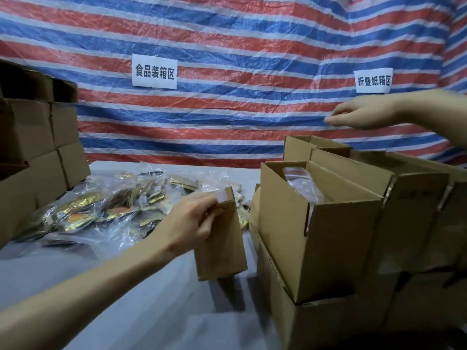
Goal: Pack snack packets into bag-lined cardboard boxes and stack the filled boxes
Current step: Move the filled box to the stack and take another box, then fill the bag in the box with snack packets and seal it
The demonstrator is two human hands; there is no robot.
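Right hand (364, 113) is motion-blurred; can't tell if the fingers pinch anything. Left hand (192, 221) covers the top edge of the cardboard piece (222, 246) it grips. Bag (300, 183) in open box (316, 238) mostly behind the walls. Packets (101, 210) blurred, print unreadable. Left box stack (30, 137) and right boxes (417, 210) cropped by frame edges.

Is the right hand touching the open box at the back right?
Apart. The head view shows the right hand hovering above the rear open box, with a strip of striped tarp visible between its fingertips and the box's top edge.
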